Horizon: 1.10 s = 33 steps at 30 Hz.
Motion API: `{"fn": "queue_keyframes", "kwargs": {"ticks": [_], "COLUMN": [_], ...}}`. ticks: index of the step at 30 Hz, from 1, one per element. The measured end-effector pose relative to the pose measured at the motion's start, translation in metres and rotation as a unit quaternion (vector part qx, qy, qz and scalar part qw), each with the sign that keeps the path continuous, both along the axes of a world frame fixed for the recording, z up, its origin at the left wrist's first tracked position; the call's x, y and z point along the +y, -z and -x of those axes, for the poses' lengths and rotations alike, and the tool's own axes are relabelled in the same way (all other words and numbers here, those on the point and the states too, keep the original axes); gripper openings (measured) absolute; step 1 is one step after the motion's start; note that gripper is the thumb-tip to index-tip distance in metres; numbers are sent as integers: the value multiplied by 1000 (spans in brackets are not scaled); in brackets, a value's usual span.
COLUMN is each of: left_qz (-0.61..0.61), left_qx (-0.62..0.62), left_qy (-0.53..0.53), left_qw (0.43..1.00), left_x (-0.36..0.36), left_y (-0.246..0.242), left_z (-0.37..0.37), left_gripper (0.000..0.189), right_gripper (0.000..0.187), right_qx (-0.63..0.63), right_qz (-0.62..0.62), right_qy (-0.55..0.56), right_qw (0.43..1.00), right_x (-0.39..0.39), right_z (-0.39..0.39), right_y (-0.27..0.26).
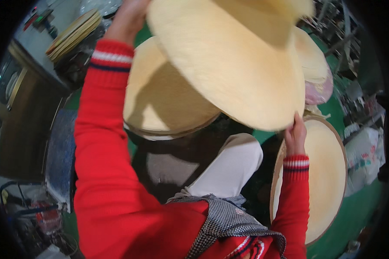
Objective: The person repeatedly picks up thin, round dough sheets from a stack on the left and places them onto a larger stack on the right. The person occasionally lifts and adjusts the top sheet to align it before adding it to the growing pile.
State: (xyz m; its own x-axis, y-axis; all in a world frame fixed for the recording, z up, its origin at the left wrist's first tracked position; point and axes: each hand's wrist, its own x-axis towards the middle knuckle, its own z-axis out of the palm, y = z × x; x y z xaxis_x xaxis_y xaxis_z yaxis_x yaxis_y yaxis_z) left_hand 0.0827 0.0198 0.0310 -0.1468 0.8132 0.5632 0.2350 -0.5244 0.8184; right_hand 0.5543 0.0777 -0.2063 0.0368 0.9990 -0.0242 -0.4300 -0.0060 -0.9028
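Observation:
A large round, thin, pale yellow sheet [233,64] is held up in front of me, tilted, its upper part folded over or overlapped by another sheet. My right hand [295,134] grips its lower right edge between thumb and fingers. At the top left, my left hand [136,13] reaches to the sheet's upper left edge; its fingers are cut off by the picture's rim. Beneath the raised sheet, a stack of similar round sheets [155,94] lies partly in shadow. Another round sheet [324,181] lies on a brown-rimmed round base at my right, under my right forearm.
More round sheets [308,55] lie at the upper right above a pink bag [319,89]. A further stack [74,34] stands at the upper left. A blue board [61,155] is at left, white plastic bags [364,158] at right. The floor [359,213] is green.

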Motion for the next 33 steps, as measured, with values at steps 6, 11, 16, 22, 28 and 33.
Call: {"fn": "queue_keyframes", "kwargs": {"ticks": [6, 11, 16, 22, 28, 33], "left_qz": [134, 341, 318, 267, 178, 148], "left_qx": [-111, -91, -162, -195, -510, -514], "left_qy": [-388, -473, -431, -527, -367, -365], "left_qw": [905, 807, 829, 783, 757, 762], "left_x": [-127, -170, -164, -168, -175, -153], "left_y": [168, 312, 343, 320, 342, 372], "left_z": [149, 169, 187, 145, 54, 51], "left_gripper": [30, 27, 26, 33, 44, 41], "right_gripper": [16, 14, 11, 30, 29, 28], "right_qx": [-55, -127, -149, -213, -190, -148], "right_qz": [77, 144, 177, 157, 190, 208], "right_qy": [-114, -151, -155, -236, -41, 99], "right_qw": [989, 970, 960, 935, 962, 962], "right_x": [39, 32, 42, 26, -26, -104], "right_z": [176, 207, 208, 175, 10, -151], "right_y": [15, 67, 71, 59, 73, 68]}}
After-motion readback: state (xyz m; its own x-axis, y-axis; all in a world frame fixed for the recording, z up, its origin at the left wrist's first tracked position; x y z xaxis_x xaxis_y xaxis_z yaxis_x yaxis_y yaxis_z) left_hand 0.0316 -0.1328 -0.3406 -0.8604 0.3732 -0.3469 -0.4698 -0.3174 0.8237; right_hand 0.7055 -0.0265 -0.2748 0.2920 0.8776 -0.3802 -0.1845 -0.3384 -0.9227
